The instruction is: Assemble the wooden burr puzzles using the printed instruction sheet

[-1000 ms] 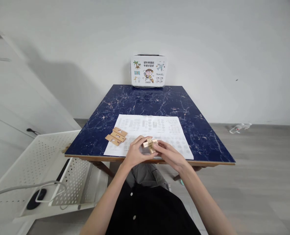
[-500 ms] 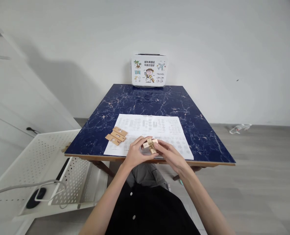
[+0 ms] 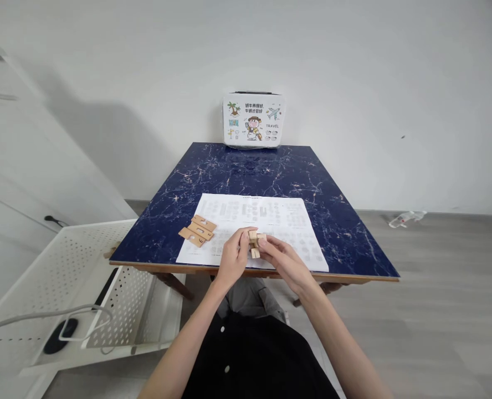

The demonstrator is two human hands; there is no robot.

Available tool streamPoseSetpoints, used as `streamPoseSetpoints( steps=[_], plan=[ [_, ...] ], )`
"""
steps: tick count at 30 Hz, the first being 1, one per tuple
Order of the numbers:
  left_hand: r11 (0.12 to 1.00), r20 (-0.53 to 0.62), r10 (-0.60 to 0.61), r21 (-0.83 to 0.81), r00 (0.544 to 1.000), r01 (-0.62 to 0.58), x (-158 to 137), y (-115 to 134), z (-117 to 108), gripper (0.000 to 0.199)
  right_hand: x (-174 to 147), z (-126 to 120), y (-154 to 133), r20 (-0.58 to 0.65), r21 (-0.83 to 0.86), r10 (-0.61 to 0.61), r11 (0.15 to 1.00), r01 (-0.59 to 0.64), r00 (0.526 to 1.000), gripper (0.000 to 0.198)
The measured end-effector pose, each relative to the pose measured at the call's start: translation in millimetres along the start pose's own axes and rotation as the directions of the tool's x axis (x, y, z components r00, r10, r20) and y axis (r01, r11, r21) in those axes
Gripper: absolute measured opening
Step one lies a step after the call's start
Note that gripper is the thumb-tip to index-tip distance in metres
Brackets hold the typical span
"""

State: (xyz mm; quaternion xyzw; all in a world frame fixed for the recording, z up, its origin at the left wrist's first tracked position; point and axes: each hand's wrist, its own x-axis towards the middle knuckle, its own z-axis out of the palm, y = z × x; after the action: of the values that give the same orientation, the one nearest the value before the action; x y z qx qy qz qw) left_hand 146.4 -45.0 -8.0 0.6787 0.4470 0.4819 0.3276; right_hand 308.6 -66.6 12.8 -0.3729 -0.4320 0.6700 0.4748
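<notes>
A small wooden burr puzzle [image 3: 255, 253] of interlocking pale sticks is held between both hands, above the near part of a printed sheet. On its left side my left hand [image 3: 234, 252] is closed, with the thumb pressed along the wood. My right hand [image 3: 285, 260] grips the other side with thumb and fingers. The fingers cover parts of the puzzle, so its far side is hidden. Under it, the white instruction sheet [image 3: 229, 213] carries rows of small grey diagrams. Left of my hands, several flat wooden pieces with cut-out holes [image 3: 199, 229] lie partly on the sheet.
A blue marbled table [image 3: 246, 172] bears everything. At its back edge a white cartoon-printed case [image 3: 253, 121] stands against the wall. To the left is a white perforated rack [image 3: 117, 310] with a cable. A clear plastic item [image 3: 407, 218] lies on the floor at right.
The puzzle has been turned in my hands and shows a different side. My left thumb has moved up from beneath it to its left side. The flat pieces and sheet stay put.
</notes>
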Motion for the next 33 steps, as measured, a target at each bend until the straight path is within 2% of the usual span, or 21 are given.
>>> streamPoseSetpoints(
  steps=[3, 6, 9, 13, 16, 18, 24, 27, 30, 33],
  plan=[
    [0.999, -0.061, 0.002, 0.041, 0.998, 0.001, -1.6, 2.6, 3.8, 0.040, -1.6, 1.9, 2.5, -0.026, -0.056, -0.020, 0.998, 0.018, 0.999, 0.043],
    [0.999, -0.067, -0.011, 0.044, 0.998, 0.014, -1.8, 8.1, 4.3, 0.038, -1.8, 2.1, 4.6, -0.005, 0.017, 0.002, 1.000, -0.002, 1.000, 0.044],
    [0.999, 0.005, -0.023, 0.041, 1.000, 0.023, -0.2, 14.0, 0.2, 0.039, -0.7, -1.1, 5.0, 0.017, 0.105, 0.016, 0.994, -0.018, 1.000, 0.039],
    [0.999, 0.174, -0.003, 0.043, 0.985, -0.004, 0.8, 19.6, -10.0, 0.036, 0.0, -7.9, 2.9, 0.022, 0.167, 0.034, 0.985, -0.037, 0.999, 0.029],
    [0.996, 0.264, -0.005, 0.089, 0.965, -0.019, 0.9, 22.0, -16.5, 0.062, -1.6, -11.0, -0.6, 0.038, 0.165, 0.060, 0.984, -0.066, 0.997, 0.029],
    [0.991, 0.261, 0.009, 0.124, 0.965, -0.043, 2.0, 22.6, -19.1, 0.067, -3.0, -11.7, -2.6, 0.043, 0.159, 0.077, 0.984, -0.083, 0.996, 0.030],
    [0.957, 0.261, 0.132, 0.217, 0.956, -0.191, 6.5, 21.8, -19.2, 0.058, -3.3, -12.4, -0.7, 0.048, 0.133, 0.086, 0.987, -0.092, 0.995, 0.034],
    [0.952, 0.230, 0.179, 0.204, 0.957, -0.227, 6.4, 20.2, -17.3, 0.056, -2.3, -12.3, 3.2, 0.017, 0.141, 0.078, 0.987, -0.080, 0.997, 0.039],
    [0.962, 0.216, 0.178, 0.166, 0.960, -0.215, 5.8, 16.8, -17.1, 0.056, -3.1, -11.5, 5.5, -0.014, 0.060, 0.040, 0.997, -0.039, 0.999, 0.046],
    [0.975, 0.193, 0.149, 0.138, 0.970, -0.177, 5.4, 12.8, -19.7, 0.059, -5.2, -11.0, 3.7, -0.043, -0.148, -0.081, 0.986, 0.074, 0.996, 0.045]
  ],
)
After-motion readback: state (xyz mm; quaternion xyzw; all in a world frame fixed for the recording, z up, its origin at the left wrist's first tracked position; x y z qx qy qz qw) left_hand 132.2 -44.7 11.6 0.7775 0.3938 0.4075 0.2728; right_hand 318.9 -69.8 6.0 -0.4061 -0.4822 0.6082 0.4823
